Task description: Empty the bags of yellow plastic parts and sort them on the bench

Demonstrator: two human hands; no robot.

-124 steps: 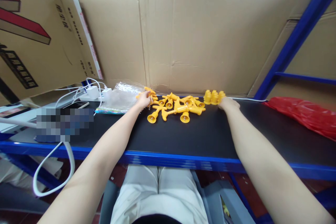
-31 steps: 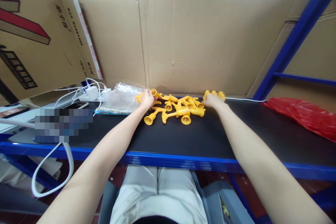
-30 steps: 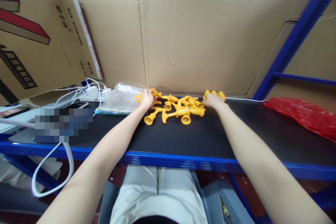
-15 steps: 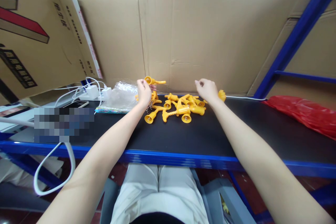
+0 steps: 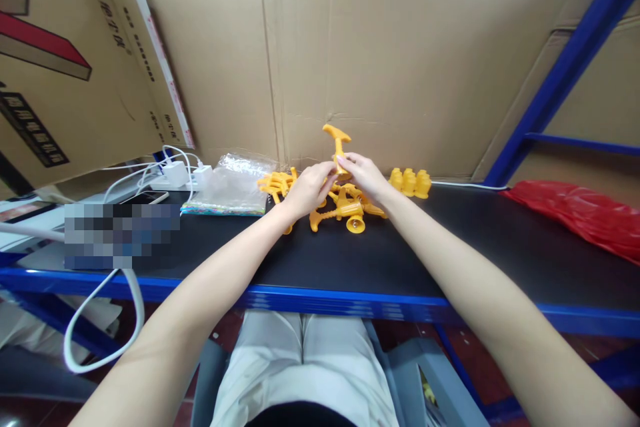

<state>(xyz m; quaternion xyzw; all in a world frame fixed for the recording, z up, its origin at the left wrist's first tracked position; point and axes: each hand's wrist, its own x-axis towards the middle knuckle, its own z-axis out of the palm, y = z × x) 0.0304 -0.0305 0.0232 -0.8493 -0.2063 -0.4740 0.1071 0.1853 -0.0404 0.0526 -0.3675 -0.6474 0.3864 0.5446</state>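
Note:
Above the black shelf top (image 5: 350, 260), my left hand (image 5: 306, 188) and my right hand (image 5: 363, 175) meet and together grip one yellow plastic horn-shaped piece (image 5: 337, 141), its flat T end pointing up. Under the hands lies a loose pile of like yellow pieces (image 5: 345, 210). A further cluster of yellow parts (image 5: 274, 181) lies just left of my left hand. A short row of three yellow caps (image 5: 411, 181) stands to the right of my right hand, near the cardboard wall.
A clear plastic bag (image 5: 233, 185) lies left of the pile, with white chargers and cables (image 5: 173, 175) and a phone (image 5: 145, 198) beyond it. A red plastic bag (image 5: 580, 217) lies at the right. Cardboard (image 5: 380, 60) walls the back; the blue shelf edge (image 5: 325, 302) runs in front.
My left hand lifted a yellow piece from the left cluster and carried it right. My right hand left the yellow caps and came in to meet it over the pile.

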